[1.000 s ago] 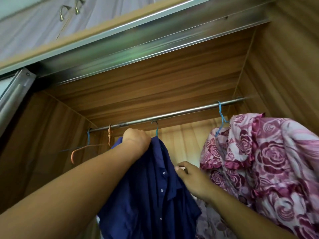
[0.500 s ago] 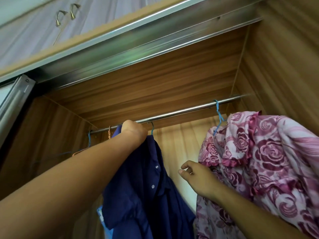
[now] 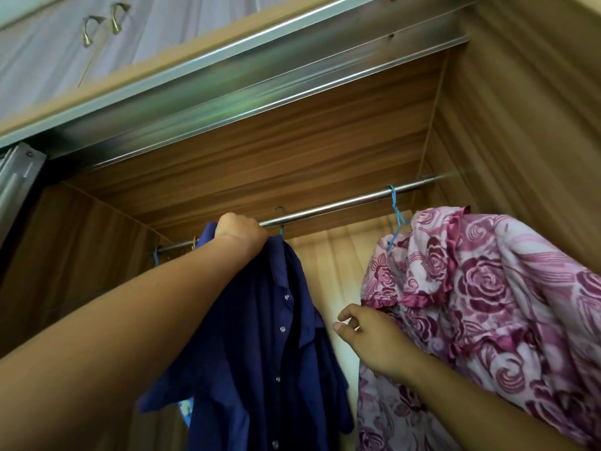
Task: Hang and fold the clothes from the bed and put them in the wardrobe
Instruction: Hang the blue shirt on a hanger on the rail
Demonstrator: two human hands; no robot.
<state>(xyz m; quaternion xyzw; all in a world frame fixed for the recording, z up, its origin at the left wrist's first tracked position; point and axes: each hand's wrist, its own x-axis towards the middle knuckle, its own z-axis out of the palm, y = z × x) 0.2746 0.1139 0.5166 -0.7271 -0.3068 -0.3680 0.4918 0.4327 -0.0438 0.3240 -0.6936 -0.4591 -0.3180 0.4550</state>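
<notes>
Your left arm reaches up and forward from the lower left, bare and almost straight. Your left hand [image 3: 240, 234] is closed in a fist, its back towards you, gripping the top of the navy shirt [image 3: 260, 336]. Your right arm rises from the lower right, ending lower than the left. Your right hand [image 3: 367, 340] holds nothing, fingers loosely curled, thumb and forefinger slightly apart

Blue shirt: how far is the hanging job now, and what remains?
Done: the floral garment hangs from the rail. In hand: the left hand grips the blue shirt at the rail, its hook seemingly over it; the right hand is free. Left: letting go. The bed is out of view.
</notes>
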